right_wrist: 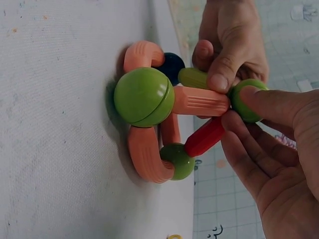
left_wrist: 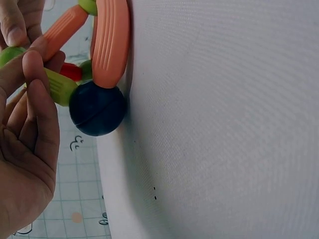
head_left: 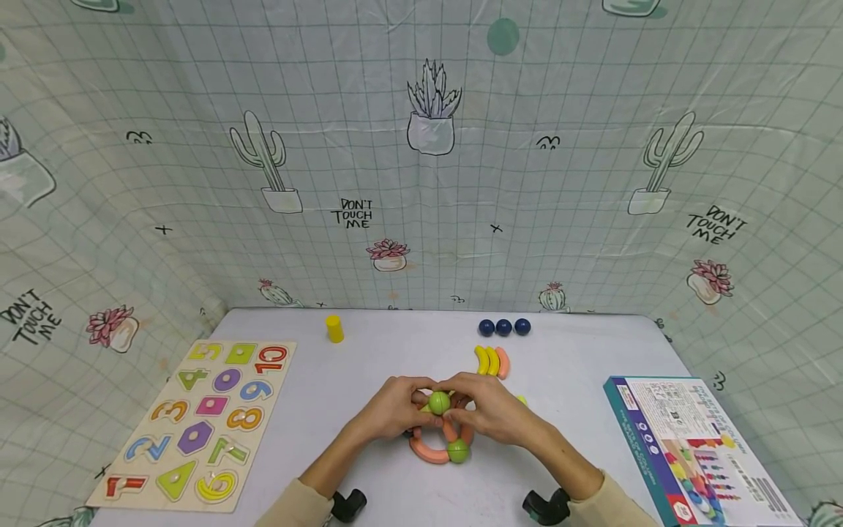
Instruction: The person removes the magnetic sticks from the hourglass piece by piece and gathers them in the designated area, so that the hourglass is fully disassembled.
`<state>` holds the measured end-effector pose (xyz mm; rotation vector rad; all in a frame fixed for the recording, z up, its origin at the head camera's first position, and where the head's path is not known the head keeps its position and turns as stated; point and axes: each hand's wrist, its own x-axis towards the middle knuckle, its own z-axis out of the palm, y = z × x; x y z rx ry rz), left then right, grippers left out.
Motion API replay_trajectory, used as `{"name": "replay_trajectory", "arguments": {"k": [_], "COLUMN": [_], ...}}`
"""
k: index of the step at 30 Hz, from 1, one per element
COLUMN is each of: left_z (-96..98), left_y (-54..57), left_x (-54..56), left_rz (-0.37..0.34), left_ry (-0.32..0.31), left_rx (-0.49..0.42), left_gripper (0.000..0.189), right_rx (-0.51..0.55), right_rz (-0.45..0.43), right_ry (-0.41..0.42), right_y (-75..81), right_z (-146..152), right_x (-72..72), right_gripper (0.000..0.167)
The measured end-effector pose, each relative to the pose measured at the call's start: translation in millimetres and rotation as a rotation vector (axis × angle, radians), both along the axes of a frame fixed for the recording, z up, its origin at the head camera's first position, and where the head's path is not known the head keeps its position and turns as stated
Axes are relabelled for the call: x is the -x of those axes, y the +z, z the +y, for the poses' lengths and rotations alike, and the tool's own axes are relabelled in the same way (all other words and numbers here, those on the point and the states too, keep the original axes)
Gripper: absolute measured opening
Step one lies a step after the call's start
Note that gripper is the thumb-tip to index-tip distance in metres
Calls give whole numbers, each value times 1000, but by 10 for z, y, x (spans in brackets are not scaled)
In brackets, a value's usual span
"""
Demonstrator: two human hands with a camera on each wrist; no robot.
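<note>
A small frame of magnetic-looking balls and rods stands on the table between both hands. Its base is a ring of curved orange rods [right_wrist: 146,154] joined by a large green ball [right_wrist: 142,97], a smaller-looking green ball [right_wrist: 177,162] and a dark blue ball [left_wrist: 97,108]. A straight orange rod [right_wrist: 202,102], a red rod [right_wrist: 205,137] and a yellow-green rod [left_wrist: 62,88] slant up to the top green ball [head_left: 439,402]. My left hand [head_left: 394,407] pinches the yellow-green rod near its upper end. With thumb and fingers, my right hand [head_left: 489,407] holds the top ball, fingertips beside the red rod.
Several loose pieces lie farther back: three dark blue balls [head_left: 503,327], yellow curved rods [head_left: 487,361] beside an orange one [head_left: 503,362], and a yellow cylinder [head_left: 334,329]. A number-and-shape puzzle board [head_left: 148,410] is on the left, a toy box [head_left: 705,446] on the right.
</note>
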<state>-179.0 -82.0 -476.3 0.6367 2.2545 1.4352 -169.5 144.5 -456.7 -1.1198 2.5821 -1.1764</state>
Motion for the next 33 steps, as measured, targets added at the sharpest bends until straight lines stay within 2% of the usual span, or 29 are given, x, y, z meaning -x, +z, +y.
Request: {"name": "replay_trajectory", "arguments": {"k": [15, 22, 30, 33], "left_z": [12, 8, 7, 12], "left_y": [6, 0, -14, -8], "left_x": [7, 9, 1, 1], "left_rz": [-16, 7, 13, 1], "left_ry": [11, 21, 3, 7], "left_rx": [8, 16, 13, 3], "left_gripper": [47, 49, 41, 41], "right_rx": [11, 109, 106, 116], "right_rz": [-7, -82, -62, -31], "right_ry": [9, 6, -1, -38], "right_y": [-9, 71, 73, 77], "right_z": [7, -3, 14, 81], "right_x": [6, 9, 13, 67], "right_gripper": [41, 34, 34, 33]}}
